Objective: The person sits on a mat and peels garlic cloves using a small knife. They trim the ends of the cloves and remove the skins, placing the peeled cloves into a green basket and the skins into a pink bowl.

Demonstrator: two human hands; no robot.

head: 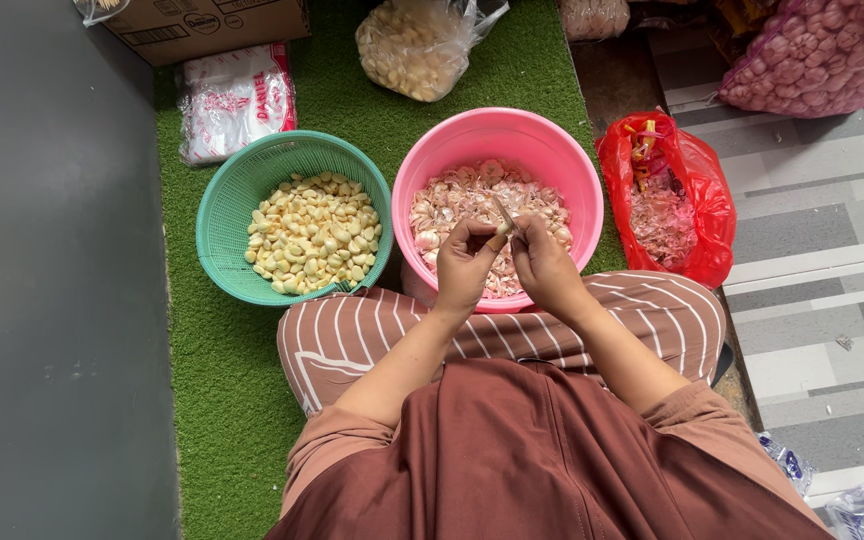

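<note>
My left hand [466, 264] pinches a garlic clove [501, 230] over the near rim of a pink bucket [552, 150] filled with garlic skins and unpeeled cloves. Right beside it, my right hand [544, 265] grips a small knife [503, 213] whose blade touches the clove. Both hands meet above the bucket's near edge, over my striped trouser legs. To the left sits a green basket [227, 195] holding several peeled yellowish cloves [314, 232].
A red plastic bag [697, 190] of skins lies right of the bucket. A clear bag of peeled garlic [412, 48], a white packet [235, 98] and a cardboard box [202, 25] lie at the back of the green turf mat [222, 380]. A pink net sack of garlic [822, 50] sits far right.
</note>
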